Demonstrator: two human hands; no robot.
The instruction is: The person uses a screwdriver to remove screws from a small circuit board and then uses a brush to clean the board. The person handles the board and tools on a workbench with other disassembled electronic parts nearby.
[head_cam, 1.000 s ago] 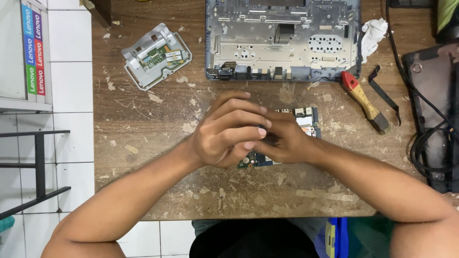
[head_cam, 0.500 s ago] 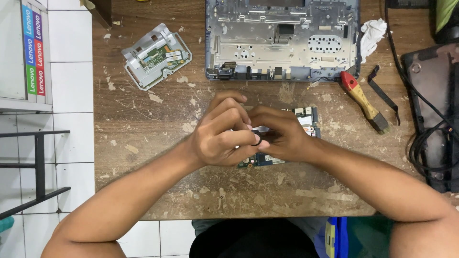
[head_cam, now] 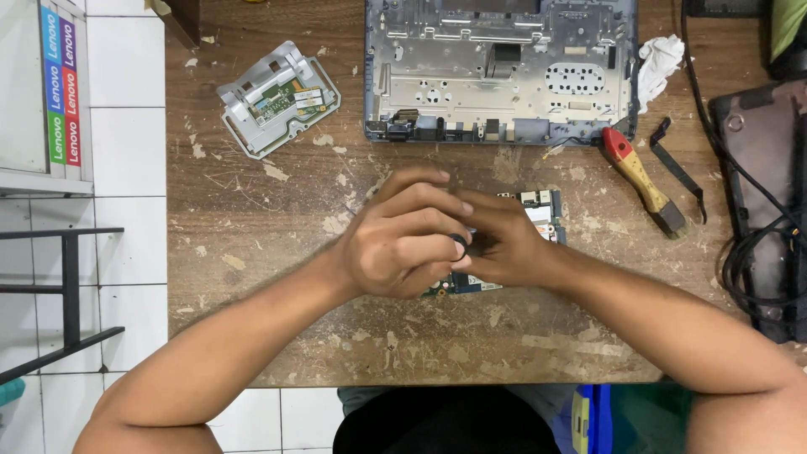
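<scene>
At the middle of the worn wooden table [head_cam: 277, 277], nearer its front edge than the back, we find both hands closed together over a small green circuit board [head_cam: 538, 210]. Our left hand [head_cam: 403, 244] curls narrow, pinching a small dark ring [head_cam: 459, 246] at its fingertips; our right hand [head_cam: 504, 248] meets it directly alongside, its grip hidden. The board's long axis runs diagonally beneath, toward the back right.

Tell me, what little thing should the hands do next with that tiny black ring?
Probably lower the small black ring onto the green circuit board: the left hand pinches it against the right hand, directly above that board.
</scene>
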